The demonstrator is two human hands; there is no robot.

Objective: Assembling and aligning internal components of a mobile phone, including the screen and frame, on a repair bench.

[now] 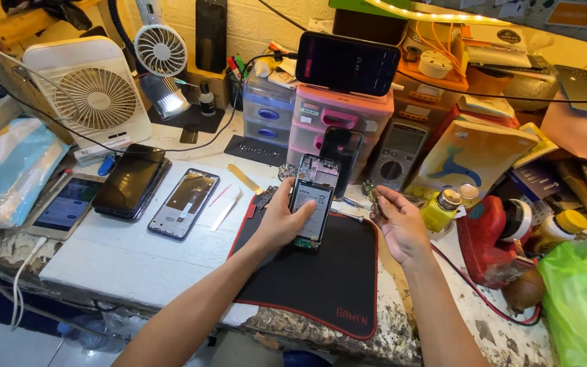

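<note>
Mid-frame, left hand (281, 221) is gripping an opened phone (312, 202), tilted up over the black mat (321, 272). Right hand (397, 223) sits half-curled just beside it, pinching some small part (374, 197) I can't make out.

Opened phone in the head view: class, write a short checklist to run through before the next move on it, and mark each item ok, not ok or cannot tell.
1. Opened phone held firmly: ok, the left hand grips it upright, thumb on the battery.
2. Phone over the black mat: ok.
3. Right hand ready: ok, it is open beside the phone, pinching a small dark part at the fingertips.
4. Kind of that part: cannot tell, too small.
5. Prying tools within reach: ok, on the white table left of the mat.
6. Yellow bottle capped: ok.
</note>
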